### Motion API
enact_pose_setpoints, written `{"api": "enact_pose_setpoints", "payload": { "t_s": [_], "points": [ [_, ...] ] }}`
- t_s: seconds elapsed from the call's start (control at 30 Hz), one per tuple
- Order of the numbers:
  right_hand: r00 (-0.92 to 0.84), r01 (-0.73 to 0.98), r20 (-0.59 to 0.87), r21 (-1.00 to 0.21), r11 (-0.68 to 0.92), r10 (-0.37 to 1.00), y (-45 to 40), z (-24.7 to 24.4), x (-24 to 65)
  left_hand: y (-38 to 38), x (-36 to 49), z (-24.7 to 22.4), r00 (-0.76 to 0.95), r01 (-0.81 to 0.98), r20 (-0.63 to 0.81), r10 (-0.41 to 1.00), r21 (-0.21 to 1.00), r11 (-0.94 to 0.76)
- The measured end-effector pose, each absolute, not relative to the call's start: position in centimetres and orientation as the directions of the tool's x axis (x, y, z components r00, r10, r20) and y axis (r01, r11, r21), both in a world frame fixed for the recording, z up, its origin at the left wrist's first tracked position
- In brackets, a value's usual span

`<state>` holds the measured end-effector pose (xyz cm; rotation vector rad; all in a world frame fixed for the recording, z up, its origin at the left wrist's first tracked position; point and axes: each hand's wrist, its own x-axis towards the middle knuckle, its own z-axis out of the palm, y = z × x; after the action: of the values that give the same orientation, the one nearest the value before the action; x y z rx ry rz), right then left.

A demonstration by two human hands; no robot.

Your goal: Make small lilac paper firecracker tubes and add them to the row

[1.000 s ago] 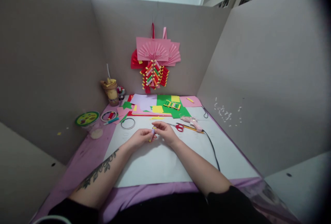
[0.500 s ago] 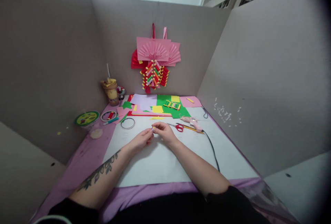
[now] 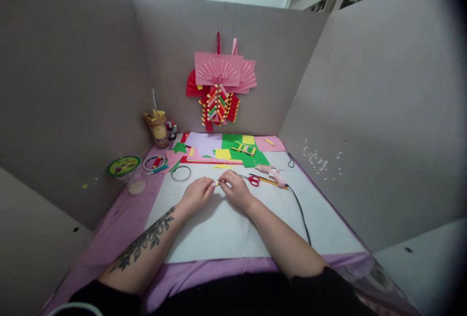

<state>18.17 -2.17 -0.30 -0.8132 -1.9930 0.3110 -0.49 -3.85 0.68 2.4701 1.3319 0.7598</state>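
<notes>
Over the white work sheet [image 3: 226, 238], my left hand [image 3: 197, 193] is closed, thumb and fingers pinching one end of a small paper roll [image 3: 217, 184]. Only a bit of yellow and a pale edge of the roll show between the hands. My right hand [image 3: 236, 190] is closed too, its fingertips pinching at the roll's other side; most of the roll is hidden by fingers. Red-handled scissors [image 3: 254, 180] lie just right of my right hand. A roll of tape [image 3: 181, 174] lies beyond my left hand.
A pink glue gun [image 3: 278, 177] with a black cord lies right, beside pencils [image 3: 268, 181]. Coloured paper [image 3: 204, 143] and a row of green and yellow rolls [image 3: 243, 148] lie at the back. Paper decorations [image 3: 219, 80] hang on the grey panel. Left stand a drink cup [image 3: 159, 131] and lidded tub [image 3: 124, 166].
My left hand has turned more palm-down and its fingers have straightened over the roll. The hands are slightly further apart, with more of the yellow showing. The view has shifted slightly.
</notes>
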Motion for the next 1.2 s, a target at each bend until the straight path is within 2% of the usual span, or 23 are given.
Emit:
{"api": "enact_pose_setpoints", "payload": {
  "t_s": [0.13,0.37,0.73,1.03,1.2],
  "points": [
    [-0.395,0.461,0.658,-0.462,0.758,0.641,-2.36,-0.19,18.13,-3.82,-0.44,0.57,0.47,0.702,0.336,0.816,0.419,-0.576],
    [-0.409,0.476,0.62,-0.481,0.736,0.67,-2.56,-0.14,18.01,-3.92,-0.41,0.78,0.497,0.695,0.329,0.803,0.403,-0.595],
    [-0.314,0.399,0.509,-0.695,0.598,0.802,-2.58,-0.01,17.49,-4.1,-0.38,0.84,0.489,0.755,0.391,0.78,0.258,-0.603],
    [-0.199,0.319,0.505,-0.777,0.542,0.84,-2.7,0.3,17.49,-3.9,-0.69,1.1,0.446,0.791,0.454,0.771,0.202,-0.577],
    [-0.2,0.252,0.467,-0.825,0.506,0.861,-2.89,0.23,17.38,-4.07,-0.65,1.4,0.432,0.818,0.476,0.766,0.152,-0.555]
  ]
}}
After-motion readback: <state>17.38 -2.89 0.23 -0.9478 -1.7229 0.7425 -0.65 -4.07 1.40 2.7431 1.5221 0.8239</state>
